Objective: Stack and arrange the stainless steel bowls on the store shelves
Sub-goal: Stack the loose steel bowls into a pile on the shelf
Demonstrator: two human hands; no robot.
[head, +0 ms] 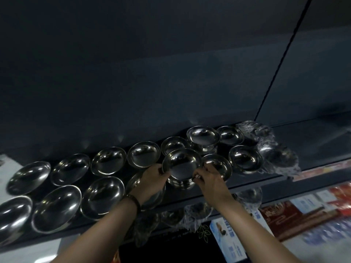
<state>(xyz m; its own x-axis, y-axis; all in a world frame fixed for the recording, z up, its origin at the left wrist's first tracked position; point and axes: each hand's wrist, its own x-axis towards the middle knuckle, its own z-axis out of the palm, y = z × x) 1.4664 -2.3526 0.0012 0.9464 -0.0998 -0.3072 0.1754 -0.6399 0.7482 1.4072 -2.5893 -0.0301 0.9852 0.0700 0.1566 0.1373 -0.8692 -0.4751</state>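
Left hand [152, 177] and right hand [211, 180] pinch a steel bowl [181, 165] by opposite rims; likely light, rigid, slippery.

- The left hand [152, 177] covered most of a front bowl [135, 184] lying under its wrist.
- The stack [180, 184] beneath the held bowl [181, 164] showed only its edge; its count could not be told.
- The bowl at the left edge [13, 215] was cut off by the frame.
- Crinkled plastic wrap [275, 149] blurred whatever it held.
- Print on the boxes [303, 211] below was too smeared to read.
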